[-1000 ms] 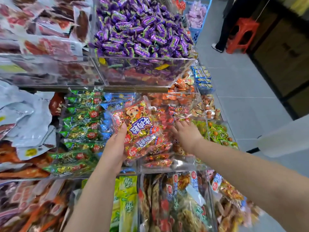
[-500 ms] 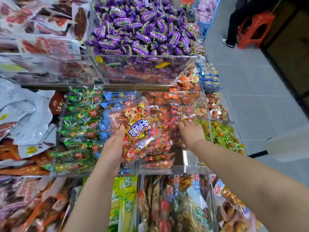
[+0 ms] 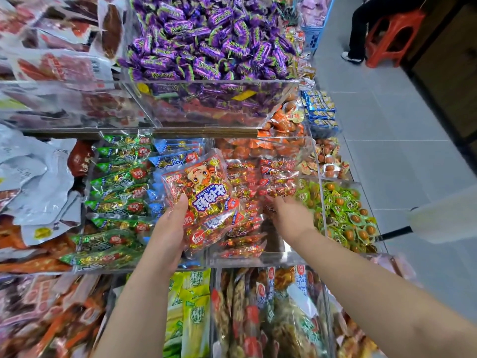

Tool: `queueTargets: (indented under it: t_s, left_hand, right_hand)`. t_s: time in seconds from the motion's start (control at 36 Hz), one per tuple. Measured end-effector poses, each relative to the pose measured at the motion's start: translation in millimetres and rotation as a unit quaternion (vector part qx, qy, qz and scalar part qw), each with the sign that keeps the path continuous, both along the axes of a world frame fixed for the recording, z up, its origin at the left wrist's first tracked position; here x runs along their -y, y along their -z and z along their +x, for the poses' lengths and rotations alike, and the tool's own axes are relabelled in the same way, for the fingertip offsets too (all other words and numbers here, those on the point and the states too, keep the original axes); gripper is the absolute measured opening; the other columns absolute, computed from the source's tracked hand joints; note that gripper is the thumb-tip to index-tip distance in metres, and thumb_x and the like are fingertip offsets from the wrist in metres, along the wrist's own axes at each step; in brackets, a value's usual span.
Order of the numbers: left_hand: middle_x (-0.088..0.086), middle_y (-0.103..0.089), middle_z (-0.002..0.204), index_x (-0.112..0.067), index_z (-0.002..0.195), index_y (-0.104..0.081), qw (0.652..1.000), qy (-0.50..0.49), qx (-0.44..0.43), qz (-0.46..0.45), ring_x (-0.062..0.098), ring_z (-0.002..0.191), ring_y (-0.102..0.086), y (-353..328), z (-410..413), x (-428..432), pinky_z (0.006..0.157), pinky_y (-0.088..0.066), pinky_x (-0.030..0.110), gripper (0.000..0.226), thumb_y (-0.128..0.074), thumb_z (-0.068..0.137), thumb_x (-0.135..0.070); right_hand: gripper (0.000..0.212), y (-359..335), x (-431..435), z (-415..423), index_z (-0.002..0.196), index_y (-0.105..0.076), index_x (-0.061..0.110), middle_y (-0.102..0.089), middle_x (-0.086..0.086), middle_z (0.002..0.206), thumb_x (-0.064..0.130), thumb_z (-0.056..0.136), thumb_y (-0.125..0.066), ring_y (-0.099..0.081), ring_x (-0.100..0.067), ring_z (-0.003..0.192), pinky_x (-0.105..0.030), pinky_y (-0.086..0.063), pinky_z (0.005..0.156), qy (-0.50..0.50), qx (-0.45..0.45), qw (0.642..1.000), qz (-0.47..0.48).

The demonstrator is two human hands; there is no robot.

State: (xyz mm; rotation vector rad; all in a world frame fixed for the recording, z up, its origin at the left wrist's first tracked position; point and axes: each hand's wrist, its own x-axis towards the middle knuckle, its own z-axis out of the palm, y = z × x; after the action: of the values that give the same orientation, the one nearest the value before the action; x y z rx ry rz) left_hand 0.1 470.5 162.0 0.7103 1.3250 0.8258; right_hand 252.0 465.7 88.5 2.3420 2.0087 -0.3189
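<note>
My left hand (image 3: pixel 170 228) grips a red clear bag of wrapped beef cubes (image 3: pixel 204 192) by its lower left edge, thumb on the front. It holds the bag tilted above the divide between two clear acrylic bins. My right hand (image 3: pixel 291 215) reaches into the right bin (image 3: pixel 258 255), back of the hand up, fingers stretched onto the pile of small red packets (image 3: pixel 271 174) there. The fingertips are blurred and partly sunk among the packets, and I see nothing lifted in that hand.
Purple candies (image 3: pixel 214 45) fill the upper bin. Green packets (image 3: pixel 116 182) lie in the bin to the left, and round green-and-orange sweets (image 3: pixel 343 213) to the right. More snack bags sit below. On the right runs a grey tiled aisle with a red stool (image 3: pixel 392 34) and a person's legs.
My right hand has shifted slightly right and forward over the red packets. The left hand has kept its hold on the bag, tilting it a little. The view has moved closer.
</note>
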Motion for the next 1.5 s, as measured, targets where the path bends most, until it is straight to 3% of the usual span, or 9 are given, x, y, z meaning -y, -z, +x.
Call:
queueTargets:
  t_s: [0.31,0.44,0.56,0.64,0.78,0.89,1.06,1.19,1.5]
  left_hand:
    - [-0.003,-0.076,0.094,-0.024,0.104,-0.063,1.000,-0.002,0.027,-0.004,0.015,0.084,-0.073,-10,2,2,0.059,-0.058,0.026,0.033,-0.048,0.091,-0.051]
    - [-0.002,-0.075,0.101,-0.026,0.109,-0.062,0.997,0.002,0.071,0.018,0.017,0.092,-0.072,-15,2,6,0.072,-0.058,0.035,0.046,-0.061,0.071,-0.051]
    - [0.002,-0.073,0.109,-0.022,0.121,-0.058,0.995,0.052,0.088,0.018,0.021,0.100,-0.070,-18,9,7,0.078,-0.058,0.040,0.056,-0.066,0.071,-0.045]
    - [-0.006,-0.074,0.103,-0.028,0.115,-0.058,0.993,0.107,0.044,0.039,0.015,0.095,-0.071,-18,21,9,0.075,-0.059,0.035,0.049,-0.068,0.069,-0.043]
    - [-0.008,-0.076,0.092,-0.030,0.107,-0.058,0.988,0.151,0.002,0.031,0.010,0.085,-0.072,-13,39,13,0.069,-0.056,0.027,0.049,-0.078,0.063,-0.040]
    - [-0.008,-0.067,0.113,-0.036,0.119,-0.056,0.979,0.172,-0.105,0.026,0.015,0.101,-0.065,-13,41,11,0.076,-0.056,0.034,0.062,-0.085,0.065,-0.044]
    - [-0.028,-0.070,0.079,-0.039,0.103,-0.058,0.968,0.224,-0.105,0.033,-0.009,0.066,-0.066,-15,41,11,0.047,-0.049,0.013,0.040,-0.082,0.071,-0.039]
    - [-0.004,-0.039,0.152,-0.031,0.148,-0.033,0.977,0.149,-0.150,0.003,0.025,0.135,-0.041,-15,34,8,0.108,-0.036,0.048,0.075,-0.049,0.084,-0.069]
    - [-0.012,-0.058,0.125,-0.029,0.140,-0.043,0.995,0.015,-0.099,0.023,0.016,0.118,-0.050,-9,28,4,0.101,-0.039,0.038,0.059,-0.049,0.090,-0.061]
  right_hand:
    - [0.038,17,-4,10,0.119,-0.055,0.008,-0.046,-0.009,0.128,0.005,0.081,-0.059,-0.036,-0.027,0.120,-0.035,-0.033,0.104,-0.038,-0.032,0.999,0.012]
    - [0.026,-10,17,5,0.113,-0.062,0.016,-0.057,0.001,0.116,0.020,0.087,-0.062,-0.046,-0.014,0.112,-0.032,-0.036,0.103,0.033,-0.187,0.979,0.079]
    - [0.006,-68,26,-14,0.092,-0.065,0.034,-0.068,0.016,0.088,0.035,0.087,-0.062,-0.062,0.005,0.082,-0.022,-0.048,0.078,0.157,-0.541,0.822,0.086]
    - [0.039,-101,23,-19,0.106,-0.061,0.035,-0.068,0.006,0.107,0.044,0.070,-0.072,-0.066,-0.012,0.096,-0.030,-0.053,0.086,0.181,-0.671,0.717,0.052]
    - [0.115,-122,25,-19,0.137,-0.012,0.056,-0.039,0.016,0.137,0.060,0.045,-0.081,-0.040,-0.008,0.126,-0.037,-0.035,0.105,0.079,-0.493,0.866,-0.022]
    - [0.119,-120,35,-14,0.145,-0.002,0.043,0.003,0.023,0.146,0.064,0.055,-0.077,-0.004,-0.011,0.138,-0.043,-0.010,0.112,-0.103,-0.176,0.977,0.056]
    - [0.102,-114,37,-16,0.145,-0.022,0.041,-0.025,0.005,0.147,0.056,0.061,-0.077,-0.030,-0.016,0.129,-0.036,-0.022,0.106,-0.265,-0.096,0.958,0.053]
    - [0.052,-98,43,-12,0.085,-0.045,0.031,-0.044,0.016,0.087,0.069,0.059,-0.070,-0.038,-0.002,0.078,-0.023,-0.037,0.070,-0.147,-0.117,0.981,0.046]
    - [0.036,-85,68,13,0.097,-0.054,0.026,-0.055,0.010,0.075,0.043,0.073,-0.075,-0.054,0.006,0.055,-0.015,-0.044,0.052,0.051,-0.329,0.936,-0.115]
